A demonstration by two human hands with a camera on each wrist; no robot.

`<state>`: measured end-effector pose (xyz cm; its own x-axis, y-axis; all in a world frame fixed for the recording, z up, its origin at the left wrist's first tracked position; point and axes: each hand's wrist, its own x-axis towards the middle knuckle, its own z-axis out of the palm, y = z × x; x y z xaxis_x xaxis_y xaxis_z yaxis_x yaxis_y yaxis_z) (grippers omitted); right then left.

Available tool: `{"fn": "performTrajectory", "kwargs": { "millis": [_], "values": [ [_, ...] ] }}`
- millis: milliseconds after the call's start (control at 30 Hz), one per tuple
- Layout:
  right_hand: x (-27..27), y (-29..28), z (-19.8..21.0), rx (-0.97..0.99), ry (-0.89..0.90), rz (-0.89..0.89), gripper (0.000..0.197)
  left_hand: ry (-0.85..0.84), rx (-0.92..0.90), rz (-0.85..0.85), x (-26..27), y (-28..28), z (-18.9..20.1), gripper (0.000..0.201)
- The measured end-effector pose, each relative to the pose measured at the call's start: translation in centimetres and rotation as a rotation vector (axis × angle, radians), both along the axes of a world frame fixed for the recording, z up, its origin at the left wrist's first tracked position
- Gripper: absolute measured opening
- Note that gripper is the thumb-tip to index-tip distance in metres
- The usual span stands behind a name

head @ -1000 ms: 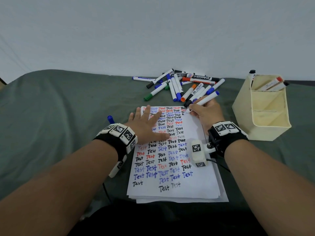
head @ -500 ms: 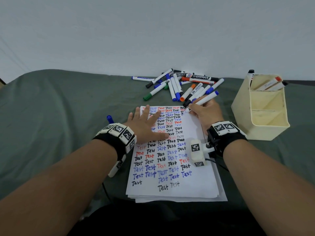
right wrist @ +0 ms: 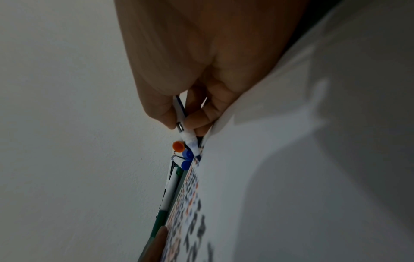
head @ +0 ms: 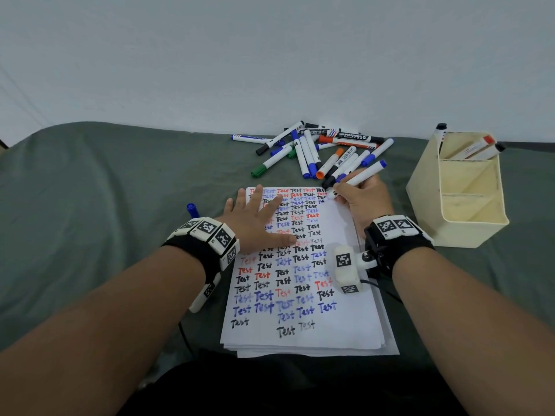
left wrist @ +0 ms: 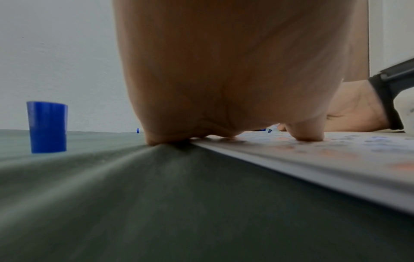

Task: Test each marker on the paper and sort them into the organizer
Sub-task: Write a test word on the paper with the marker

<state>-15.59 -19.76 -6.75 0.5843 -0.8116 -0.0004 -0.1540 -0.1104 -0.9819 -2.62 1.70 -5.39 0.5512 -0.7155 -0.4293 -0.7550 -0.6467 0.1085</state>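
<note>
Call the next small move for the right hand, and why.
Probably finish the test stroke at the paper's top right corner: the right hand grips the blue marker tip-down there, the left hand presses the sheet flat, and its blue cap stands off on the cloth.

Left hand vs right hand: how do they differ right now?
The left hand lies flat, fingers spread, pressing the paper; the right hand has fingers curled round a blue-ended marker. Left sits at the paper's left edge, right at its top right corner. Both wear tagged wristbands.
</note>
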Motion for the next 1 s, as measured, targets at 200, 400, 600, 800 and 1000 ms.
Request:
{"fn": "performTrajectory", "kwargs": {
  "millis": [200,400,600,800,1000],
  "values": [
    [-0.14,-0.03,-0.05,0.008,0.009,0.008,0.015,-0.006,0.0,0.001,-0.17,-0.04,0.03,0.118],
    [-0.14,0.1,0.1,0.007,0.021,0.003,0.013,0.008,-0.002,0.005,0.09,-0.07,-0.16,0.121],
    [-0.39,0.25,0.23,-0.011,-0.008,-0.032,0.008,0.012,-0.013,0.008,0.23,-0.09,-0.44,0.126],
    [-0.42,0.37,0.32,-0.009,0.007,-0.021,0.009,0.008,-0.017,0.008,0.26,-0.15,-0.56,0.126],
    [-0.51,0.45,0.48,-0.007,-0.01,-0.025,0.009,0.004,-0.026,0.008,0.42,-0.16,-0.72,0.123]
  ]
}}
